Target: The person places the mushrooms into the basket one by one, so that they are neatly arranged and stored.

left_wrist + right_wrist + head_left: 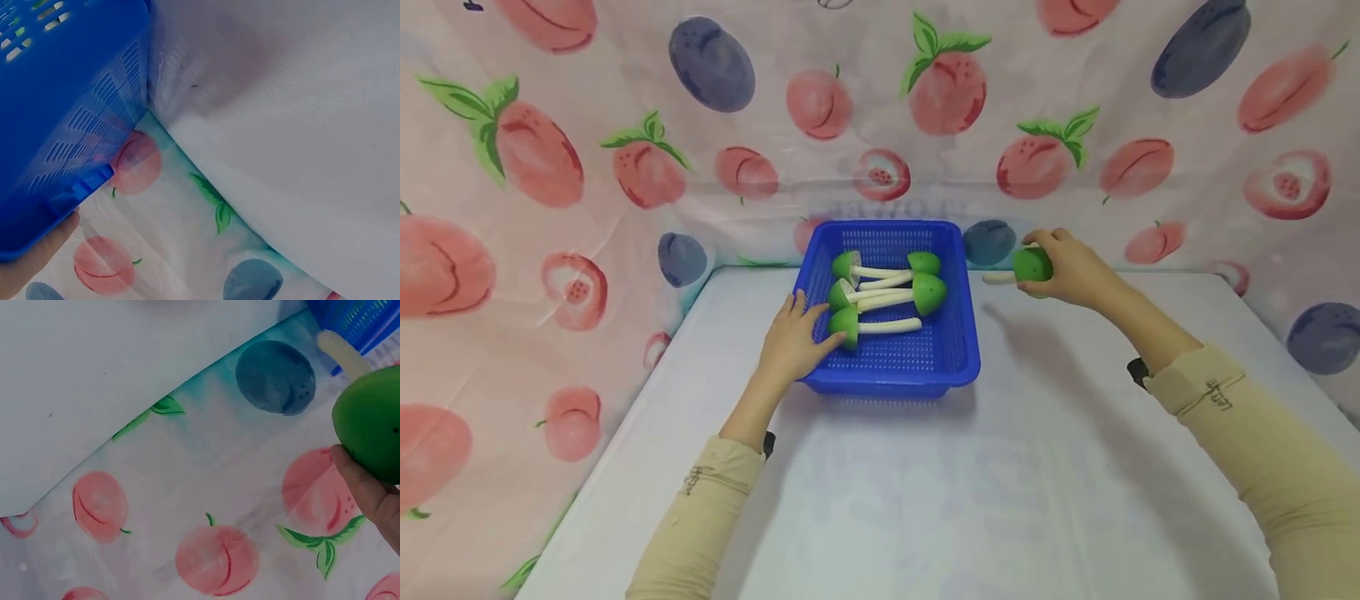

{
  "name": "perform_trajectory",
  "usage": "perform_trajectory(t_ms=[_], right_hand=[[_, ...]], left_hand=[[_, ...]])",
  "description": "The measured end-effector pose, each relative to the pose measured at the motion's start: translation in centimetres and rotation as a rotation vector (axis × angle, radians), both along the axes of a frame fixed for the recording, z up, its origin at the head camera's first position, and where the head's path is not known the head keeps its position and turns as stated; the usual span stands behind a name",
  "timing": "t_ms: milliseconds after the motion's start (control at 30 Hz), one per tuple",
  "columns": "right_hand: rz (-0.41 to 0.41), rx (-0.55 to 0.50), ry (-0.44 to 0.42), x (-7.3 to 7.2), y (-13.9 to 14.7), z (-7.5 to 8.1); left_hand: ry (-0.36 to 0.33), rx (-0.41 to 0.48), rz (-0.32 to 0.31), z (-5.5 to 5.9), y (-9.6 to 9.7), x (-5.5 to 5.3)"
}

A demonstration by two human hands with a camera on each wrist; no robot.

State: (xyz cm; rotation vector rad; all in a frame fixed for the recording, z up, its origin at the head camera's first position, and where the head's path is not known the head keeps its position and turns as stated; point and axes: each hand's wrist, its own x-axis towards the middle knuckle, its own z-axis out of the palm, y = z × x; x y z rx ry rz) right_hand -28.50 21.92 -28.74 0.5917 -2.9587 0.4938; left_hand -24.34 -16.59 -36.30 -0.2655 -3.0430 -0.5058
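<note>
In the head view, a blue plastic basket with slotted walls stands on the white table. Several toy mushrooms lie on their sides in it, with green caps and pale stems, among them the nearest mushroom. My left hand grips the basket's left rim, its thumb reaching inside over the nearest green cap. In the left wrist view, a finger lies along the outside of the rim. To the right of the basket, my right hand holds another green mushroom by its cap, above the table, stem pointing left toward the basket.
The white table extends in front of and beside the basket. Behind it hangs a pink cloth printed with peaches and dark plums, which also covers the left side. Shadows of both arms fall on the tabletop.
</note>
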Motion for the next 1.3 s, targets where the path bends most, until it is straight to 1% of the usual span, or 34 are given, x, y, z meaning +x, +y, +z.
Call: perform_trajectory(t_ms=[100, 233, 333, 533, 733, 900, 1133, 1300], right_hand=[[-0.002, 0.019, -0.004, 0.5, 0.1, 0.2], [-0.015, -0.009, 0.016, 1.0, 0.3, 0.8], [-0.01, -0.026, 0.033, 1.4, 0.2, 1.1], [0.081, -0.014, 0.108, 1.8, -0.8, 1.1], [0.196, -0.006, 0.181, 1.9, -2.7, 0.4], [0.274, -0.006, 0.175, 1.8, -4.5, -0.6], [0.339, -0.021, 0.083, 1.5, -6.9, -2.0], [0.374, 0.003, 0.055, 1.1, -8.5, -2.6]], left_hand=[[-0.008, -0.01, 0.006, 0.2, 0.0, -0.1], [0.003, -0.007, 0.005, 0.4, 0.0, -0.2], [0.006, -0.008, 0.001, 0.4, 0.0, -0.3], [0.019, -0.006, -0.005, 0.2, 0.1, -0.1], [0.022, -0.009, 0.001, -0.1, 0.1, -0.2], [0.025, -0.002, 0.002, -0.1, 0.1, -0.2], [0.035, 0.011, 0.0, -0.3, 0.1, -0.2], [0.036, 0.009, 0.003, -0.1, 0.1, -0.3]])
